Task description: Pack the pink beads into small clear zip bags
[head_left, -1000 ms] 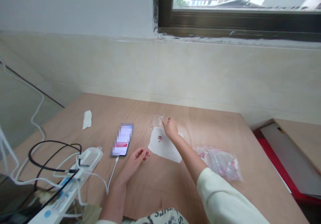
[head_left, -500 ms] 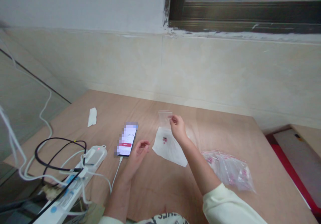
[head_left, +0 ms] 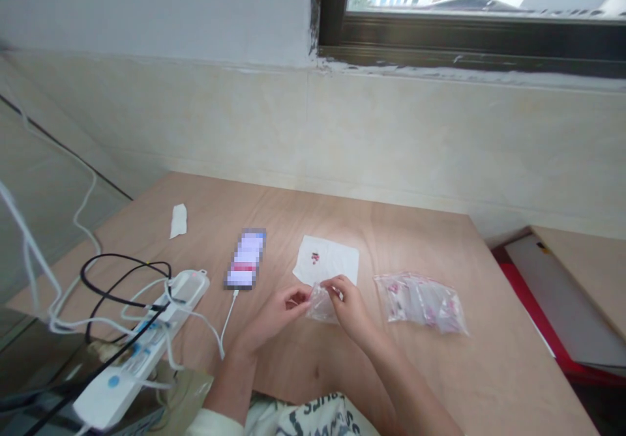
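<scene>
Down from above the white paper and in toward the body since the earlier frame: the small clear zip bag (head_left: 321,307), now pinched between both hands over the plywood table (head_left: 430,384). Right hand (head_left: 351,304) narrow, thumb and fingers closed on the bag's top edge. Left hand (head_left: 278,312) narrow too, fingertips against the bag's left side. Contents of the bag hidden by glare and fingers, so impossible to tell.

At 12 o'clock from the bag, just beyond the hands, the white paper (head_left: 327,263) with a few loose pink pieces (head_left: 315,257) on it. At 3 o'clock, a bundle of pink-marked zip bags (head_left: 419,302). At 9 o'clock, a phone (head_left: 245,259) and its white charging cable (head_left: 227,322).

Main risks: slick film slipping from the fingertips, and a careless wrist or sleeve brushing the loose pieces off the paper.
</scene>
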